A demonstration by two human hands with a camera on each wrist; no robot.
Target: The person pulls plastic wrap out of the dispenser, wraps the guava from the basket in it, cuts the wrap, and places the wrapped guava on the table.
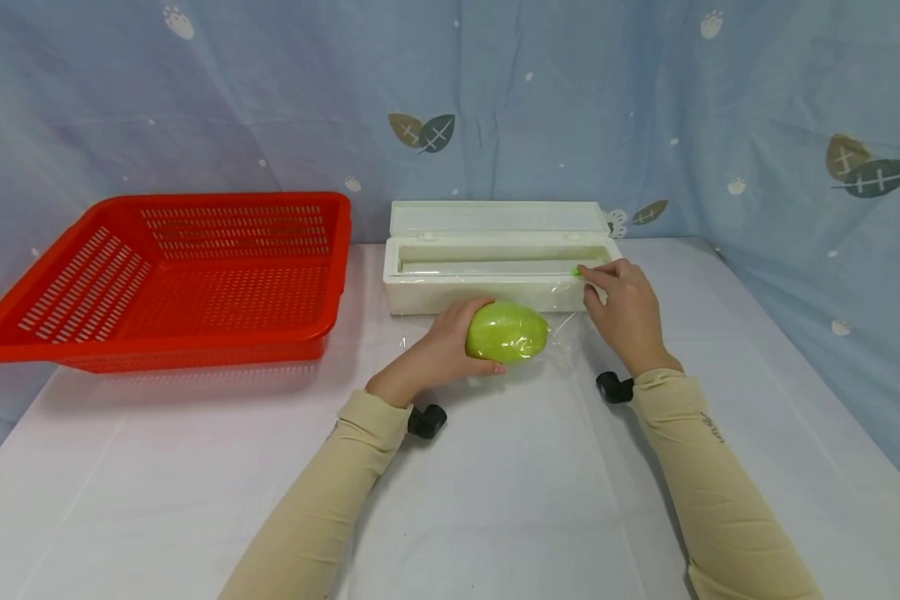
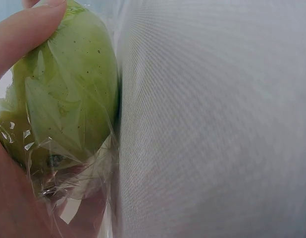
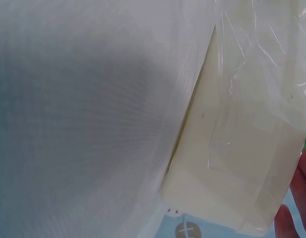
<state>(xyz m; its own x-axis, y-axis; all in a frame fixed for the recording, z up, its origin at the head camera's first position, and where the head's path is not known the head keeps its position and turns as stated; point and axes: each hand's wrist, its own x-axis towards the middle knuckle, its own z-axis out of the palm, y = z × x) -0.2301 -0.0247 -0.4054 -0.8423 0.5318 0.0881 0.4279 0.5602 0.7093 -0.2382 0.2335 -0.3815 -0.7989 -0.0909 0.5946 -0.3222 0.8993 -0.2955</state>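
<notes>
My left hand (image 1: 450, 342) grips an oval green fruit (image 1: 507, 331), fingers over its top and thumb along its near side. In the left wrist view, clear cling film (image 2: 59, 124) covers the speckled fruit and bunches in creases at its lower end. Film stretches between the fruit and a white cling film dispenser box (image 1: 480, 293) behind it, whose lid (image 1: 495, 218) stands raised. At the box's front right edge, my right hand (image 1: 626, 308) pinches a small bright green slider (image 1: 576, 271) between thumb and forefinger. Film lies over the box's front in the right wrist view.
A large red plastic basket (image 1: 225, 304) stands on the left of the white-covered table (image 1: 495, 500). Behind the table hangs a blue patterned curtain (image 1: 540, 100). Black wrist cameras (image 1: 427, 422) sit at both cuffs.
</notes>
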